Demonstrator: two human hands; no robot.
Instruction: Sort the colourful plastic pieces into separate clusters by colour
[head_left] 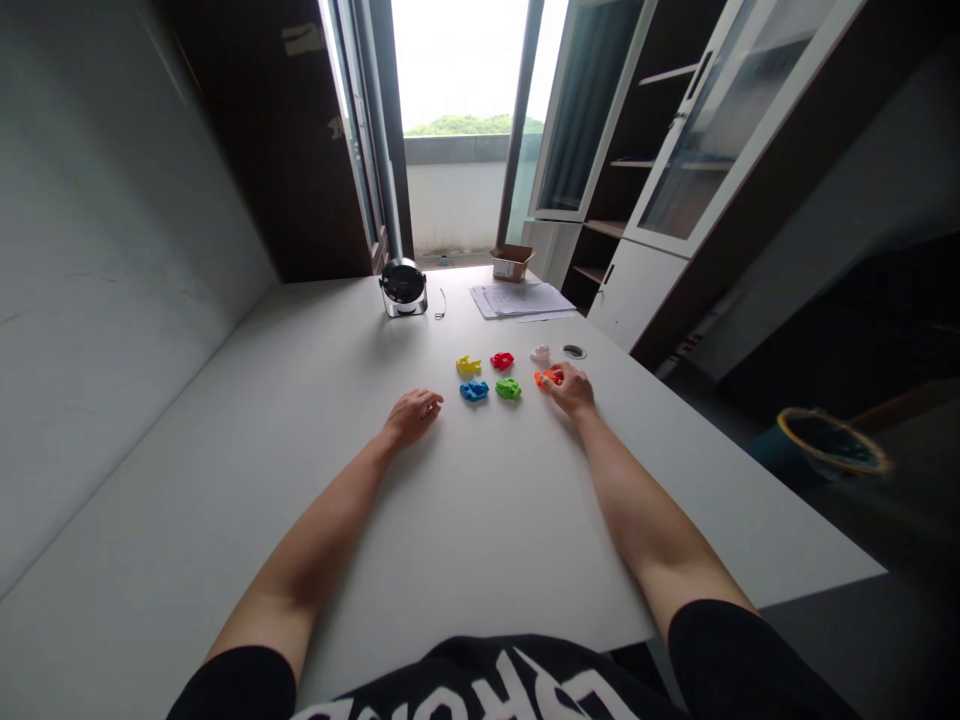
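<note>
My right hand is on the table with its fingertips closed on an orange lumpy piece, whose exact kind I cannot make out. Just behind it lies a pale pink, nearly clear piece. To the left are similar small irregular pieces in two rough rows: yellow and red behind, blue and green in front. My left hand rests on the tabletop left of the blue piece, apart from it, its fingers loosely bent and holding nothing.
On the white table stand a small round black fan, a stack of papers and an open cardboard box at the back. A cable hole lies right of the pieces. A bin stands off the right edge.
</note>
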